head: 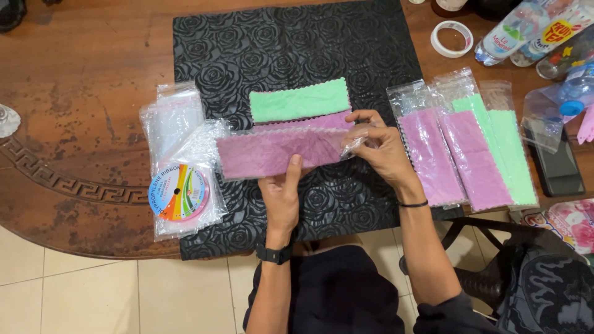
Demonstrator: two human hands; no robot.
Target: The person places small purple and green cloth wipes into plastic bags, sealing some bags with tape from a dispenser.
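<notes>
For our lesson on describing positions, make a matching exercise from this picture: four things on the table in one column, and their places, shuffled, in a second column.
Things
1. green cloth
2. tape roll
3. ribbon spool
4. black phone

Places
A. inside a clear bag at the left edge of the black mat
B. on the bare wood beyond the mat's far right corner
C. unbagged on the mat, beyond the bagged pink cloth that the left hand and right hand hold
D. right of the row of bagged cloths

Pairs: 1-C, 2-B, 3-A, 4-D
</notes>
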